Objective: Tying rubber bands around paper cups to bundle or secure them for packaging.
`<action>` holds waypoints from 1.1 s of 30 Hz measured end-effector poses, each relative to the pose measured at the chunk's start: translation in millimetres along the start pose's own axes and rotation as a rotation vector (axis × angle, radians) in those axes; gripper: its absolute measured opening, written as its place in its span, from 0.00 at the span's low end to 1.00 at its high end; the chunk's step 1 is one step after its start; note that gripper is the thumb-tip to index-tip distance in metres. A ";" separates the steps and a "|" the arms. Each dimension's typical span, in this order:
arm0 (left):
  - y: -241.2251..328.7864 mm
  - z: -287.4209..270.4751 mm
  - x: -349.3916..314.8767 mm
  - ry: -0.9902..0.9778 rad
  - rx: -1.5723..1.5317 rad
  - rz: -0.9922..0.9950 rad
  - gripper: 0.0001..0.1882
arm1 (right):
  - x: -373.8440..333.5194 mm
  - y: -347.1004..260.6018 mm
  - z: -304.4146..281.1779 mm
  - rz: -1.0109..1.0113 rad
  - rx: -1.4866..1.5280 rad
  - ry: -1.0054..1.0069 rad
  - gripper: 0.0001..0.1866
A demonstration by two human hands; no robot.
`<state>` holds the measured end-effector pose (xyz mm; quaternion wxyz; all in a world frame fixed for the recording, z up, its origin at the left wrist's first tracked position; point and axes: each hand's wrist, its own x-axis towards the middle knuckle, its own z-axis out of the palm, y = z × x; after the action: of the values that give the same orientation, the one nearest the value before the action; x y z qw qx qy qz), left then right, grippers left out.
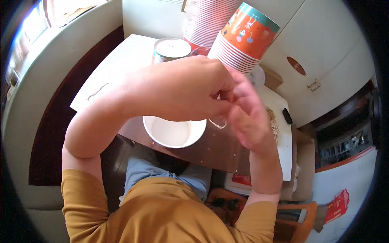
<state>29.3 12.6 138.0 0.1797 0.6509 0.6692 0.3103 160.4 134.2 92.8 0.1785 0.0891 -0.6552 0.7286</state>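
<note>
Above the table my left hand (202, 87) reaches across, its fingers curled and pinched together. A thin pale cord (219, 126) hangs in a small loop just below its fingertips and appears to be held there. Right against those fingertips is my right hand (252, 115), blurred by motion, so its grip is unclear. Under my left forearm a white paper bucket (174, 133) stands with its mouth up, its far rim hidden by the arm.
Nested orange and teal paper buckets (249, 34) lean at the table's back beside a taller stack (212, 20). A white-topped round tub (172, 47) stands left of them. Pale cords (271, 121) and a black object (287, 116) lie at the right. A loose strand (97, 92) lies left.
</note>
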 end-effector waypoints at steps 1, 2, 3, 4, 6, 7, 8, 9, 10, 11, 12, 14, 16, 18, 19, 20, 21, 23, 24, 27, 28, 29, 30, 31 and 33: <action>-4.7 -0.4 -4.0 0.017 -0.014 0.041 0.08 | 1.3 0.9 -7.5 0.168 0.080 -0.081 0.37; -8.0 -2.5 -12.7 0.081 0.137 0.090 0.08 | 3.7 2.5 -14.2 0.338 0.160 -0.165 0.32; -10.6 -4.7 -18.3 0.035 0.138 0.050 0.08 | 3.4 5.5 -1.9 0.337 0.071 -0.021 0.22; -13.5 -6.8 -24.2 -0.010 0.137 0.010 0.09 | 2.9 10.9 -5.2 0.333 0.004 -0.044 0.20; -35.6 3.5 -34.5 -0.006 0.120 0.001 0.10 | 4.4 21.8 -1.5 0.292 -0.118 -0.061 0.14; -41.9 7.4 -39.4 0.007 0.115 -0.003 0.11 | 5.4 34.1 2.8 0.267 -0.168 -0.046 0.14; -47.0 9.0 -46.0 -0.032 0.066 -0.058 0.10 | 6.0 46.5 5.3 0.238 -0.218 -0.033 0.14; -63.8 15.7 -51.0 0.067 0.072 -0.078 0.11 | 7.8 50.3 3.4 0.268 -0.373 -0.056 0.09; -85.4 25.0 -56.0 0.164 0.077 -0.096 0.11 | 9.1 60.6 -2.6 0.348 -0.462 -0.090 0.08; -104.6 31.9 -60.2 0.305 0.023 -0.167 0.17 | 11.8 69.7 -6.0 0.426 -0.550 -0.123 0.06; -123.7 40.0 -67.2 0.371 -0.103 -0.240 0.20 | 16.8 68.6 -0.2 0.480 -0.606 -0.132 0.04; -143.7 59.5 -76.6 0.360 -0.266 -0.336 0.25 | 18.2 81.9 -4.3 0.483 -0.510 -0.103 0.04; -146.4 87.0 -79.3 0.486 -0.547 -0.306 0.23 | 19.9 95.0 -12.7 0.448 -0.384 -0.062 0.07; -126.8 106.0 -82.0 0.495 -0.630 -0.326 0.21 | 20.0 94.7 -14.9 0.484 -0.271 -0.041 0.09; -125.8 118.7 -83.1 0.467 -0.649 -0.291 0.20 | 18.5 91.8 -15.8 0.525 -0.291 -0.039 0.11; -117.3 123.7 -84.1 0.500 -0.650 -0.282 0.19 | 16.2 90.2 -15.6 0.531 -0.294 -0.038 0.11; -109.7 124.9 -82.4 0.530 -0.653 -0.272 0.19 | 12.0 90.0 -16.6 0.531 -0.277 -0.022 0.12; -98.8 119.6 -81.0 0.569 -0.519 -0.247 0.16 | 2.9 87.7 -17.0 0.526 -0.266 -0.008 0.12; -97.0 118.1 -79.9 0.558 -0.452 -0.210 0.14 | -0.2 85.8 -15.7 0.532 -0.268 -0.003 0.12; -93.5 116.3 -72.2 0.515 -0.370 -0.151 0.10 | -6.9 84.2 -13.1 0.542 -0.171 0.013 0.11; -92.8 116.2 -69.1 0.487 -0.350 -0.135 0.07 | -9.2 83.8 -12.7 0.542 -0.173 0.019 0.11; -94.5 117.2 -66.9 0.484 -0.351 -0.133 0.07 | -10.9 83.7 -12.5 0.529 -0.154 0.029 0.10; -97.5 118.9 -65.1 0.506 -0.289 -0.060 0.06 | -12.3 83.1 -13.3 0.515 -0.135 0.039 0.10; -99.3 119.7 -63.3 0.527 -0.226 0.011 0.05 | -12.9 81.4 -15.1 0.520 -0.143 0.034 0.11; -95.1 117.1 -59.7 0.524 -0.235 -0.029 0.05 | -18.3 82.8 -18.7 0.475 -0.199 0.046 0.09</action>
<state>37.7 -21.0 -20.5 0.0793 0.5136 0.6616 0.5406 147.9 143.7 7.3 0.0251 -0.1022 -0.7221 0.6838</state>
